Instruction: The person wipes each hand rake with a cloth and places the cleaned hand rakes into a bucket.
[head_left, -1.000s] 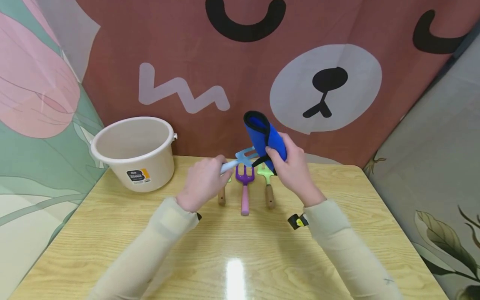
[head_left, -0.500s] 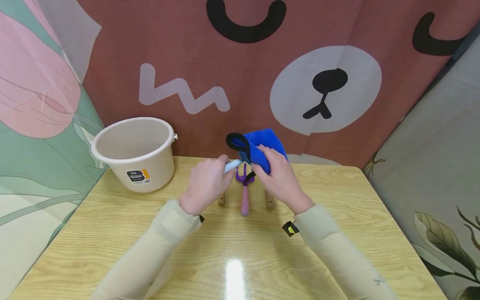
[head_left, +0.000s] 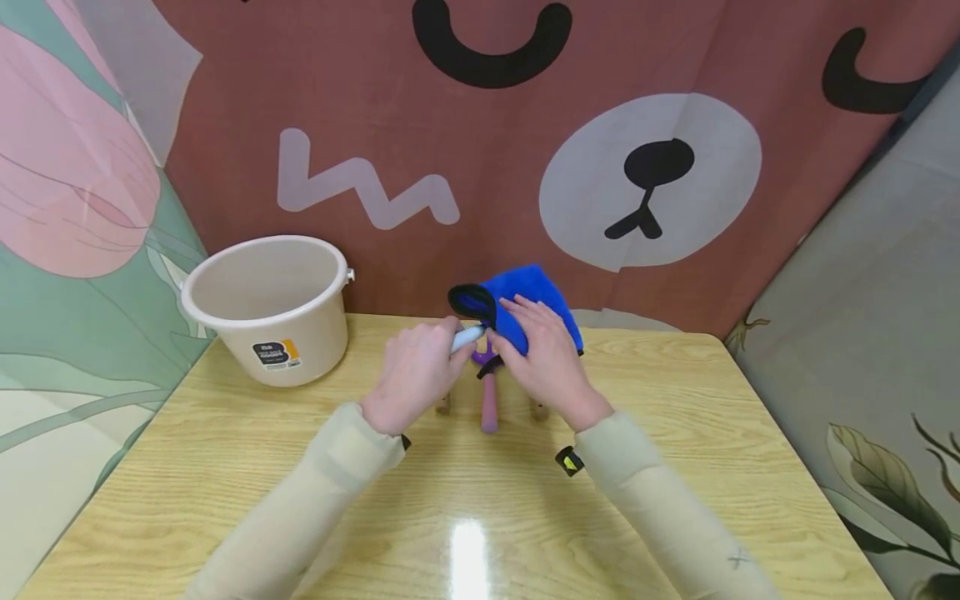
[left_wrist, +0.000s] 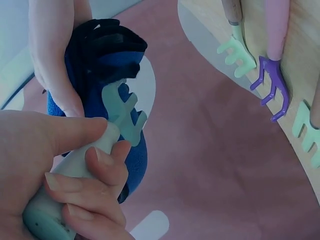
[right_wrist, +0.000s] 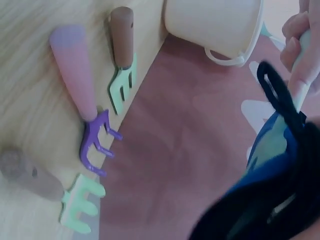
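Note:
My left hand grips the pale blue handle of a small garden fork, fingers curled around it. The fork's tined head lies against a folded blue cloth with black edging. My right hand holds this cloth, thumb on the near side, its fold wrapping partly around the tines. Both hands are above the table, close together. Beneath them lies a purple fork with a pink handle. On either side of it are green-headed forks with brown handles, one left and one right.
A cream bucket with a label stands at the back left of the wooden table. Behind the table's far edge hangs a brown bear-print curtain. More printed fabric hangs along the right side.
My right hand has brought the cloth down and left, onto the fork's head, and the cloth now covers the tines in the head view. My left hand has hardly moved.

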